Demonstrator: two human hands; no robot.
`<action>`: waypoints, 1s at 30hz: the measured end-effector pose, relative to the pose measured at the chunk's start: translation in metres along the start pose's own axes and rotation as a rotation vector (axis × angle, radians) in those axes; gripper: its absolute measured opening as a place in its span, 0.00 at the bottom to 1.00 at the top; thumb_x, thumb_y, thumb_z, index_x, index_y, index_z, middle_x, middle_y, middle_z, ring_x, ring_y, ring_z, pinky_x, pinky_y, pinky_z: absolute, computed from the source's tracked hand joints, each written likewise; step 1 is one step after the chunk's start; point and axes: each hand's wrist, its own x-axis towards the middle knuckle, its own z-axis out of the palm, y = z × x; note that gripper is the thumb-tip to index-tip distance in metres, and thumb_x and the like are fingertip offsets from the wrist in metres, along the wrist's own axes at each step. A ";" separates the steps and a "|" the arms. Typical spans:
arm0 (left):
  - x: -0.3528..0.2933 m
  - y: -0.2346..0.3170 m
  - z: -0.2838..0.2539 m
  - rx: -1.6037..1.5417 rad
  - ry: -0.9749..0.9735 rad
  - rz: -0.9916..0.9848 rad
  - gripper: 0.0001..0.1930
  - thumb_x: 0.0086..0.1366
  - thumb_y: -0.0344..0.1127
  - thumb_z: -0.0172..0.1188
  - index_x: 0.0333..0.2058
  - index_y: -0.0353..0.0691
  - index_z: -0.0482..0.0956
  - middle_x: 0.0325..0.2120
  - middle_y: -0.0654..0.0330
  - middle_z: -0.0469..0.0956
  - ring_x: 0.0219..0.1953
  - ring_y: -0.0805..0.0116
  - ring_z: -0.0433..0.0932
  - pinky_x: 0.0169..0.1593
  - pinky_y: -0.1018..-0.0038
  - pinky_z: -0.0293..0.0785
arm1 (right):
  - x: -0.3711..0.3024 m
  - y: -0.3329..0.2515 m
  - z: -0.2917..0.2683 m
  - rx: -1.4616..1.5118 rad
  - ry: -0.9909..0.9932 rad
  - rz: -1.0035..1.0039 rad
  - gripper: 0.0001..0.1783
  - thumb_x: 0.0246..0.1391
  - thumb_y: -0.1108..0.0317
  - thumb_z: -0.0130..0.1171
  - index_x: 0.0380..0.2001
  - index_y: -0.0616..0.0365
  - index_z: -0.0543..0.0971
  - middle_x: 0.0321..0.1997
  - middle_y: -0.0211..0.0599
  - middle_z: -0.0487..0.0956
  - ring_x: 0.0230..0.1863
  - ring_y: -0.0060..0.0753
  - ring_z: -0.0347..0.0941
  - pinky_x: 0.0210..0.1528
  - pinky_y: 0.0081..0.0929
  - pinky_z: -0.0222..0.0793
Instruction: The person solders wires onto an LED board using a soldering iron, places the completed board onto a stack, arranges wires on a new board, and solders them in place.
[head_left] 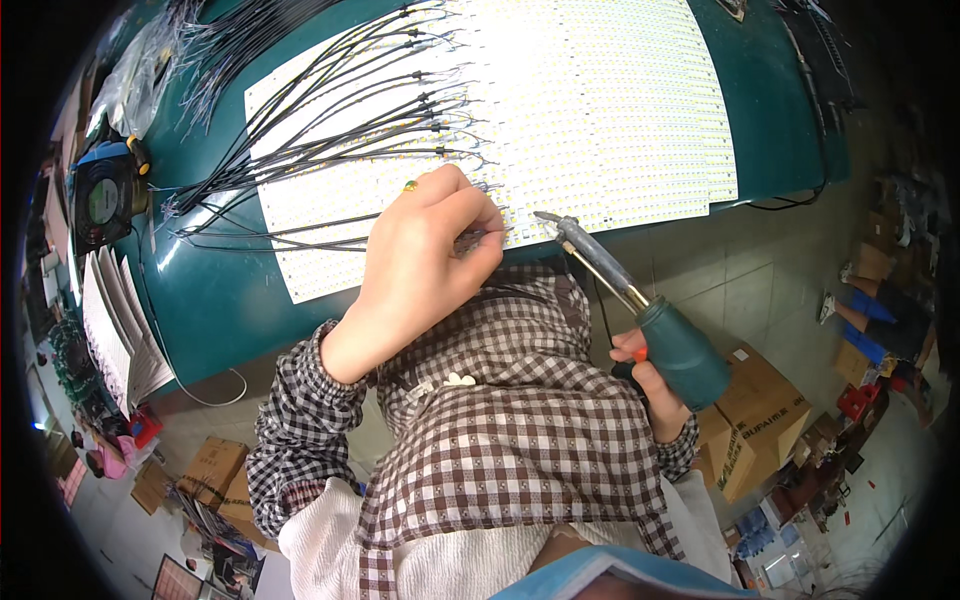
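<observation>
My right hand (655, 395) is wrapped round the green handle of a soldering gun (685, 350), with a red trigger by the fingers. Its dark tip points left and sits over the front edge of a white LED circuit board sheet (640, 150). Just left of the tip, my left hand (425, 245) is closed in a pinch above the board. A black cable (320, 246) runs in under that hand from the left; the fingertips hide its end. Several more black cables (340, 110) lie across the board, their thin stripped ends fanned toward its middle.
The board lies on a green table (215, 320). At the left stand a blue and black fan-like device (105, 195) and a stack of white sheets (125, 330). A bundle of cables (245, 35) lies at the far left. Cardboard boxes (765, 415) stand on the floor at right.
</observation>
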 end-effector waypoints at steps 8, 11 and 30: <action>0.002 0.001 -0.002 0.009 -0.026 -0.020 0.03 0.51 0.26 0.64 0.24 0.39 0.78 0.24 0.58 0.73 0.27 0.57 0.75 0.30 0.65 0.71 | -0.002 0.008 -0.008 -0.294 -0.133 -0.102 0.33 0.46 0.78 0.72 0.56 0.75 0.72 0.35 0.39 0.85 0.40 0.30 0.83 0.47 0.30 0.80; 0.003 0.000 -0.002 0.012 -0.022 -0.010 0.03 0.50 0.26 0.64 0.24 0.39 0.78 0.24 0.58 0.73 0.27 0.57 0.76 0.30 0.64 0.71 | -0.004 0.008 -0.004 -0.188 -0.072 -0.046 0.34 0.45 0.78 0.73 0.56 0.74 0.72 0.35 0.39 0.85 0.39 0.29 0.83 0.46 0.29 0.79; 0.005 0.003 -0.005 0.057 -0.080 -0.040 0.03 0.51 0.25 0.63 0.26 0.36 0.80 0.26 0.58 0.74 0.30 0.62 0.77 0.34 0.70 0.73 | -0.001 0.007 -0.001 -0.211 -0.060 -0.083 0.36 0.43 0.77 0.75 0.57 0.74 0.72 0.37 0.42 0.85 0.39 0.29 0.84 0.45 0.25 0.80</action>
